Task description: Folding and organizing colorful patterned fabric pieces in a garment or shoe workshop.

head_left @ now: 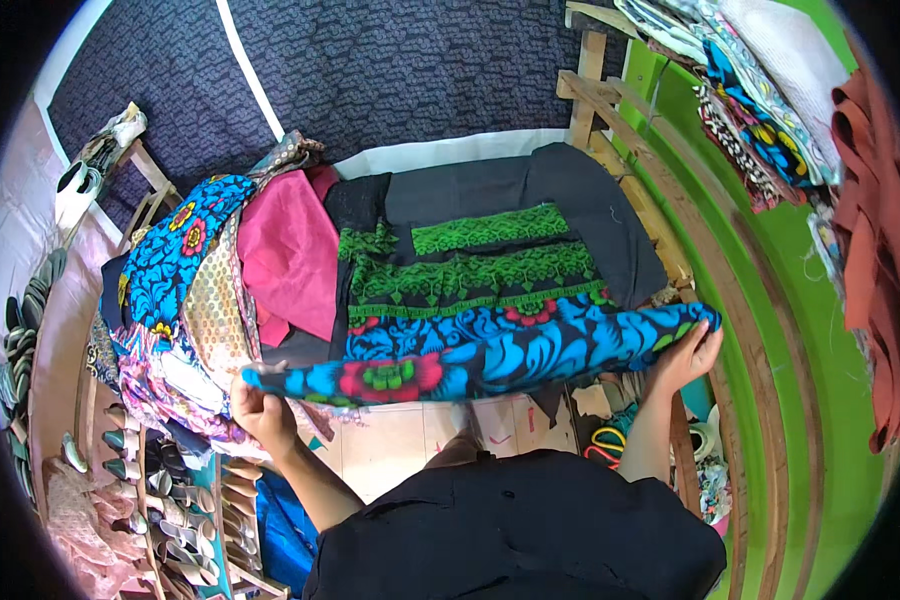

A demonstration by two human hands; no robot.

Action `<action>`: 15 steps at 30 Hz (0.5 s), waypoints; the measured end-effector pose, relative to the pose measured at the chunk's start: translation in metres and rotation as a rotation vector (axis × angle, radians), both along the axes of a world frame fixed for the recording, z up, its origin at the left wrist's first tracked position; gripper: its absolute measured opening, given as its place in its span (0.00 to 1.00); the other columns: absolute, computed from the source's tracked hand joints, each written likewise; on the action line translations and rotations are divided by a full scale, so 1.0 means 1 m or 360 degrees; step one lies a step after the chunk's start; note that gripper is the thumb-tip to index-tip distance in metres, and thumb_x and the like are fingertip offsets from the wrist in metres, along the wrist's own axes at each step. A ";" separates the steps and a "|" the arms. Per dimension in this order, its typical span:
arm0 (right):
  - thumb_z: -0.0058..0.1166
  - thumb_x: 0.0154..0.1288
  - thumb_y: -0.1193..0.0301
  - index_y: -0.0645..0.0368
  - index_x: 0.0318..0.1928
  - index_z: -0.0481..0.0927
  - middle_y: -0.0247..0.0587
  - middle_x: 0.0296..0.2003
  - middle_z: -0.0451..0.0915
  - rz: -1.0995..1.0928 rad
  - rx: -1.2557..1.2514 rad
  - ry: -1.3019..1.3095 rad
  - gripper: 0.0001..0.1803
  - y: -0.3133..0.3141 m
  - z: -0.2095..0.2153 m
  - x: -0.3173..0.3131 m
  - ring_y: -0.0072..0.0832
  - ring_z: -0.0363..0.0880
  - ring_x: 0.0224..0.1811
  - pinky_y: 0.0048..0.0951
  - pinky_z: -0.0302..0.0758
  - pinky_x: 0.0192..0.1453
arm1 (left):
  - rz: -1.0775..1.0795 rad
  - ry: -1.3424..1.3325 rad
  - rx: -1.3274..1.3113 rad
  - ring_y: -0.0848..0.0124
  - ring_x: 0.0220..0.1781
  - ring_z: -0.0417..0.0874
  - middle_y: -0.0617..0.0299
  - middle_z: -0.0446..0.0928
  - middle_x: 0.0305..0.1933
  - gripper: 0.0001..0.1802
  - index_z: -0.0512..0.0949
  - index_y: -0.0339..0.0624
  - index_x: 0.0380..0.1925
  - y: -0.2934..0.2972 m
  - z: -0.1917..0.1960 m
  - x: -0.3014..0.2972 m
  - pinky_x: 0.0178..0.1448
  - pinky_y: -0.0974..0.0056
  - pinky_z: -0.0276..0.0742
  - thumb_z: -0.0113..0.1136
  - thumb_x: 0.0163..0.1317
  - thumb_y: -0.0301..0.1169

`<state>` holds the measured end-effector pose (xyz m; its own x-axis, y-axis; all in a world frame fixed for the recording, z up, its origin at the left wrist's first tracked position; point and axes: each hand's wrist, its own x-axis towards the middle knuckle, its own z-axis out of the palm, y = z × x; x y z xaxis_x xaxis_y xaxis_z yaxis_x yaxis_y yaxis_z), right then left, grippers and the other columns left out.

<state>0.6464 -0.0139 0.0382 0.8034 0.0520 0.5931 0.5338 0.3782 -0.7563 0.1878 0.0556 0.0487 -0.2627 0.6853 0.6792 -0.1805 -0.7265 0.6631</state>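
A blue printed cloth (490,355) with red and green flowers lies stretched across the front of a work table. My left hand (262,408) grips its left end, and my right hand (688,355) grips its right end near the table's right edge. The cloth's far part lies flat, showing bands of green pattern on black (470,265). Beneath it is a dark grey cloth (530,190) that covers the table top.
A heap of fabrics sits at the left: a pink cloth (288,250) and a blue flowered one (175,260). A wooden frame (610,150) and a green wall (770,330) stand at the right, with folded fabrics (760,110) above. Scissors (606,442) lie below the table.
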 end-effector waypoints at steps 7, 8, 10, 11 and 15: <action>0.46 0.63 0.71 0.65 0.46 0.69 0.39 0.37 0.74 0.0281 0.0044 -0.0315 0.13 0.168 0.055 0.021 0.24 0.72 0.41 0.24 0.66 0.49 | 0.0081 0.0276 -0.0502 0.76 0.41 0.74 0.62 0.74 0.42 0.19 0.68 0.31 0.47 0.156 0.036 0.028 0.47 0.73 0.68 0.56 0.54 0.21; 0.48 0.62 0.70 0.63 0.45 0.70 0.39 0.36 0.75 0.0278 -0.0108 -0.0338 0.13 0.196 0.047 0.029 0.24 0.72 0.40 0.25 0.67 0.48 | 0.0140 0.0494 -0.0519 0.75 0.41 0.74 0.61 0.74 0.42 0.19 0.69 0.31 0.47 0.181 0.037 0.035 0.47 0.72 0.69 0.57 0.54 0.22; 0.50 0.60 0.69 0.60 0.45 0.70 0.41 0.34 0.76 0.0328 -0.0392 -0.0311 0.14 0.245 0.019 0.044 0.28 0.74 0.39 0.28 0.69 0.47 | 0.0047 0.0552 -0.0610 0.75 0.40 0.75 0.62 0.75 0.39 0.17 0.71 0.31 0.44 0.242 0.004 0.028 0.46 0.72 0.69 0.57 0.54 0.23; 0.51 0.59 0.68 0.58 0.45 0.71 0.42 0.34 0.77 0.0364 -0.0529 -0.0261 0.14 0.268 0.001 0.051 0.32 0.76 0.39 0.30 0.69 0.46 | 0.0064 0.0633 -0.0676 0.75 0.39 0.75 0.62 0.76 0.38 0.16 0.72 0.31 0.42 0.267 -0.011 0.029 0.47 0.71 0.69 0.58 0.53 0.23; 0.50 0.58 0.66 0.48 0.45 0.71 0.50 0.37 0.78 0.0286 -0.1028 -0.0230 0.13 0.317 -0.064 0.045 0.46 0.75 0.43 0.40 0.71 0.42 | 0.0392 0.1120 -0.0708 0.74 0.33 0.76 0.58 0.77 0.30 0.16 0.74 0.31 0.38 0.327 -0.076 0.040 0.41 0.68 0.71 0.62 0.48 0.26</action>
<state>0.6913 0.3026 -0.0255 0.6644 0.5565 0.4989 0.6176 -0.0329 -0.7858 0.2281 0.3829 -0.0277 -0.0577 0.9047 0.4220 0.5067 -0.3377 0.7932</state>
